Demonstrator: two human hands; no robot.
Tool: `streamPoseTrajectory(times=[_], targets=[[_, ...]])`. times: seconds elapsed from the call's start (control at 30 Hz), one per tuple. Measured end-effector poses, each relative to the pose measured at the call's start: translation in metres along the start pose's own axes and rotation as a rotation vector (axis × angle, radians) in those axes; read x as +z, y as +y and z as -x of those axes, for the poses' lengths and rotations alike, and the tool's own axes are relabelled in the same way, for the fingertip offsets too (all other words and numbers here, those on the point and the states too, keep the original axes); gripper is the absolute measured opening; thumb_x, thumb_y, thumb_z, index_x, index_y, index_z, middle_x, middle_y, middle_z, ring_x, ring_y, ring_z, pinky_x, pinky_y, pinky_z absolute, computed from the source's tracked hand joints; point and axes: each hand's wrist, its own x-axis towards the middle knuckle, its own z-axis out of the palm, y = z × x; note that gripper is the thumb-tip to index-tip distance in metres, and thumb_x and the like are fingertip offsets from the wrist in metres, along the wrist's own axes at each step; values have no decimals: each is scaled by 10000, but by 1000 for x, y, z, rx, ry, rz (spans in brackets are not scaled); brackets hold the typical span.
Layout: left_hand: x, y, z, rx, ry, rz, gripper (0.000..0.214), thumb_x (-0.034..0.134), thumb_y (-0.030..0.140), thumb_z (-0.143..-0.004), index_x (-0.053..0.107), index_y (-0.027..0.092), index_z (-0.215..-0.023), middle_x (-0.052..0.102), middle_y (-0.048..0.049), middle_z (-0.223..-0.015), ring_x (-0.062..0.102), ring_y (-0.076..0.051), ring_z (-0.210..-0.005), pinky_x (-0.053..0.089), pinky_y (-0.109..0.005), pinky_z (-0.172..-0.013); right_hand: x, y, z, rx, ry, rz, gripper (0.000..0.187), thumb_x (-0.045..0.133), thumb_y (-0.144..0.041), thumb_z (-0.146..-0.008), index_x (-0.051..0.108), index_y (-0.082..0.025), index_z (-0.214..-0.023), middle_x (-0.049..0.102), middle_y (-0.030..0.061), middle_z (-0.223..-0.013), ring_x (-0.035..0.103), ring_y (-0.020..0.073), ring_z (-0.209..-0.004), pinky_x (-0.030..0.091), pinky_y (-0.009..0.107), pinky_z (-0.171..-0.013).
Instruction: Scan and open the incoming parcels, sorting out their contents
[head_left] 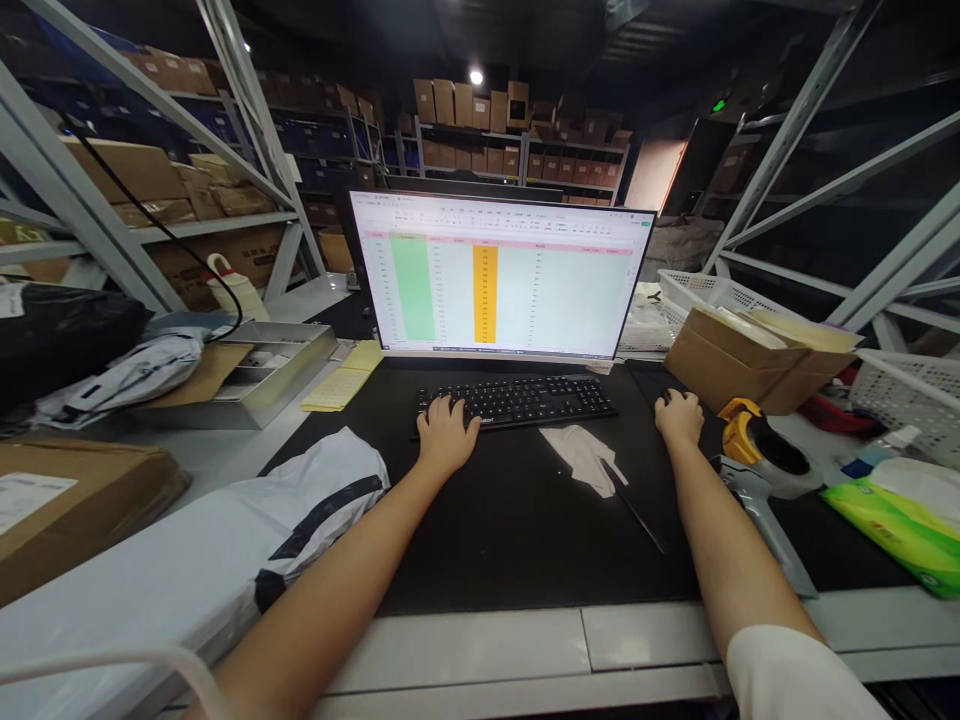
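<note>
My left hand (448,432) rests on the left end of a black keyboard (525,400), fingers spread over the keys. My right hand (679,415) lies curled over a dark mouse (663,398) to the right of the keyboard, covering most of it. Both sit on a black desk mat (510,520). Behind the keyboard a monitor (499,275) shows a spreadsheet with a green and an orange column. A crumpled white paper (585,455) and a thin black pen (634,510) lie between my arms.
A grey mailer bag (247,540) lies at my left elbow, a brown box (67,500) further left. A yellow tape dispenser (750,435), a handheld scanner (757,500), a green wipes pack (892,520), an open carton (742,360) and white baskets (907,390) crowd the right. Shelving surrounds the desk.
</note>
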Motion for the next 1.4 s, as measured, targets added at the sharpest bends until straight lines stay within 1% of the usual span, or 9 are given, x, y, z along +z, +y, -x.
streamPoseTrajectory(times=[0.33,0.8,1.4], targets=[[-2,2,1,-2,-6,-1,570,473,443,-1057,598,118,-1508,496,-212,-1620,401,-375,-1539,354,-591,-1232,-1,-1,1,3,-4,1,495,479,-339,-1046,644,-154,-1475,527,216,-1471,593,382,-1264,493,500,-1059],[3,-2,-1,8,4,9,581,451,453,-1047,603,121,-1500,497,-221,-1618,401,-380,-1532,355,-604,-1218,0,-1,0,5,-4,-1,487,476,-342,-1049,652,-156,-1463,524,223,-1447,592,368,-1244,487,486,-1040],[1,-1,0,5,0,7,579,451,448,-1050,604,118,-1500,496,-219,-1618,401,-375,-1531,358,-590,-1219,2,0,-1,2,-2,-4,483,494,-348,-1054,645,-155,-1470,519,214,-1467,577,372,-1270,469,481,-1067]])
